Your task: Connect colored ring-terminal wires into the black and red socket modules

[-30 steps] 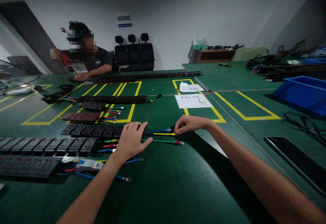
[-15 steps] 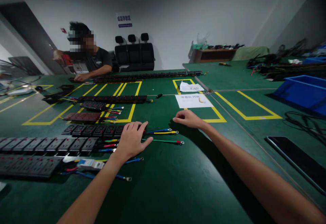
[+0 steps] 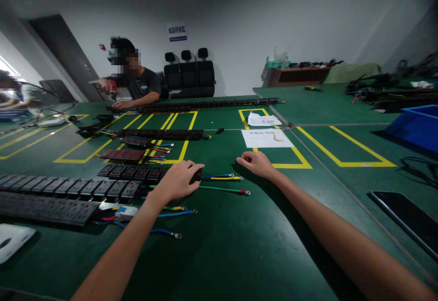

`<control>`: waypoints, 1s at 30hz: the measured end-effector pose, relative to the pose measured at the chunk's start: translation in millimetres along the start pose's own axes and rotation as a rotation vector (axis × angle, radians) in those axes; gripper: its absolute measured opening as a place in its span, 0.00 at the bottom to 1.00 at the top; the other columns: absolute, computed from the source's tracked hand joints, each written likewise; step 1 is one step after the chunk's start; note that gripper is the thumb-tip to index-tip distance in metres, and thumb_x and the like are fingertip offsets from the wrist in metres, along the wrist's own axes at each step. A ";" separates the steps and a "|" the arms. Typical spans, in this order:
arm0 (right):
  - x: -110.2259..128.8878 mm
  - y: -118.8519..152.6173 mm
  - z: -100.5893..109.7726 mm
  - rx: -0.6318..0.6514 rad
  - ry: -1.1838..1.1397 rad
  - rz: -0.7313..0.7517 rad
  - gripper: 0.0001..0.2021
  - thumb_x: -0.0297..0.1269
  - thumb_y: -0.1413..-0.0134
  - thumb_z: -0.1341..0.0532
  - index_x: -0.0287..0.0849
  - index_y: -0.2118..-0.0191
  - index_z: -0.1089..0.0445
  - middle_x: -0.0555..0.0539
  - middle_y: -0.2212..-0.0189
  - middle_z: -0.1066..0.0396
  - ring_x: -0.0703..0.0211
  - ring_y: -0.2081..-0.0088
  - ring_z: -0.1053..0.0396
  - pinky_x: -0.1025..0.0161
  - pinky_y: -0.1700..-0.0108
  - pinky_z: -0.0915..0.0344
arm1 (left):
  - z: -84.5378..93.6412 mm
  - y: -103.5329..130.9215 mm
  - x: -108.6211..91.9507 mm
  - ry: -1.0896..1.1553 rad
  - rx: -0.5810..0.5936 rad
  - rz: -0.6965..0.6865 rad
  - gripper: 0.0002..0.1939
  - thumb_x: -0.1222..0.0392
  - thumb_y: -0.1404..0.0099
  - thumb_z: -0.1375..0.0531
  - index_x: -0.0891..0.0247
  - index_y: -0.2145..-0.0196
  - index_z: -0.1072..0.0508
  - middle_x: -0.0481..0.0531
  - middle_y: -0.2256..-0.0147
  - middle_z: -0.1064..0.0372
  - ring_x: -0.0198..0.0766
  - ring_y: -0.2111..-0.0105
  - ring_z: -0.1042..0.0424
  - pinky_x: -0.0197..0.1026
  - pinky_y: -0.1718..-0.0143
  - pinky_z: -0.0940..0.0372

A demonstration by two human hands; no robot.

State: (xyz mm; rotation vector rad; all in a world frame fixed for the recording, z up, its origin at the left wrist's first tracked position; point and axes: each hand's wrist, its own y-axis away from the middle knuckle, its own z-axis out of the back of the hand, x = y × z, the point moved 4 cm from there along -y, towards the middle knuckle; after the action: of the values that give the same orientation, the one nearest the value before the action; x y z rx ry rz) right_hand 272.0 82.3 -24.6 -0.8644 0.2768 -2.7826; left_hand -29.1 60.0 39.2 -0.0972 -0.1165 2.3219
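My left hand point(image 3: 179, 180) is closed over the right end of a black socket strip point(image 3: 137, 172), fingers across its top and thumb on the near side. The palm hides part of the strip. Blue, yellow and green wires with ring terminals point(image 3: 241, 178) stick out to the right of that end. My right hand point(image 3: 256, 163) rests on the table just beyond those terminals, its fingers curled in with nothing visible in them. Nearer to me, two longer socket strips point(image 3: 71, 187) lie side by side. A small white-and-blue breaker point(image 3: 126, 212) sits among wires by my left forearm.
Shorter modules point(image 3: 123, 155) and more long strips point(image 3: 160, 134) lie farther back on the green table. Printed paper point(image 3: 267, 138) lies beyond my right hand. A phone point(image 3: 404, 214) and a blue bin point(image 3: 414, 125) are at right. Across the table a co-worker point(image 3: 142, 84) holds a red power drill.
The view has swung a little to the left. My left thumb, spread out before, has drawn in against the strip's end. My right hand stays curled in nearly the same place.
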 end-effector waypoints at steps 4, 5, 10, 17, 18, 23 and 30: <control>0.4 -0.5 -0.6 0.000 0.000 0.005 0.23 0.55 0.36 0.46 0.42 0.71 0.27 0.46 0.75 0.27 0.58 0.73 0.34 0.62 0.70 0.48 | 5.9 -4.1 11.4 -0.070 0.036 -0.039 0.23 0.57 0.30 0.46 0.56 0.39 0.30 0.60 0.49 0.29 0.49 0.52 0.28 0.49 0.51 0.33; 0.6 -0.6 -0.8 0.001 0.000 0.006 0.23 0.55 0.36 0.46 0.42 0.71 0.27 0.46 0.75 0.27 0.58 0.73 0.34 0.62 0.70 0.48 | 7.3 -3.8 16.8 -0.085 0.039 -0.039 0.22 0.58 0.30 0.46 0.55 0.41 0.28 0.60 0.48 0.29 0.49 0.51 0.29 0.49 0.51 0.33; 2.0 -1.4 -1.1 0.009 0.003 0.009 0.23 0.54 0.35 0.46 0.42 0.71 0.28 0.46 0.74 0.27 0.58 0.73 0.34 0.62 0.70 0.48 | 14.2 2.6 51.0 -0.089 0.083 -0.036 0.27 0.57 0.30 0.46 0.55 0.34 0.35 0.60 0.48 0.28 0.48 0.52 0.28 0.48 0.50 0.33; 3.4 -0.8 -0.9 0.007 0.014 0.013 0.22 0.53 0.35 0.46 0.42 0.71 0.28 0.46 0.74 0.27 0.59 0.74 0.35 0.62 0.71 0.50 | 27.6 7.8 87.7 -0.042 0.246 0.035 0.23 0.55 0.39 0.38 0.58 0.46 0.26 0.58 0.48 0.25 0.50 0.49 0.26 0.47 0.48 0.33; 3.7 -0.6 -0.8 0.004 0.016 0.018 0.21 0.52 0.35 0.46 0.42 0.71 0.28 0.46 0.75 0.27 0.59 0.74 0.35 0.62 0.71 0.50 | 29.6 8.7 91.1 -0.034 0.259 0.048 0.23 0.55 0.40 0.37 0.58 0.47 0.25 0.58 0.49 0.25 0.50 0.50 0.25 0.47 0.49 0.33; 5.0 0.3 -0.6 0.000 0.023 0.036 0.21 0.52 0.34 0.47 0.42 0.70 0.29 0.46 0.74 0.28 0.59 0.73 0.35 0.62 0.71 0.50 | 37.5 18.2 110.7 -0.013 0.299 0.122 0.27 0.54 0.45 0.34 0.59 0.46 0.26 0.57 0.48 0.25 0.51 0.48 0.25 0.47 0.48 0.32; 3.2 -0.4 -2.8 -0.021 0.053 0.028 0.20 0.51 0.35 0.46 0.43 0.71 0.29 0.47 0.75 0.28 0.59 0.74 0.36 0.62 0.71 0.51 | 39.2 33.6 140.8 -0.011 0.413 0.224 0.34 0.51 0.47 0.33 0.59 0.42 0.28 0.57 0.43 0.27 0.52 0.45 0.27 0.46 0.44 0.33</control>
State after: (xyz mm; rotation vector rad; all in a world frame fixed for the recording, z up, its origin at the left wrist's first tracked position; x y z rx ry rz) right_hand 267.8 82.2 -25.1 -0.7868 0.3246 -2.7847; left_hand -153.7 137.7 69.5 0.1171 0.3866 2.5187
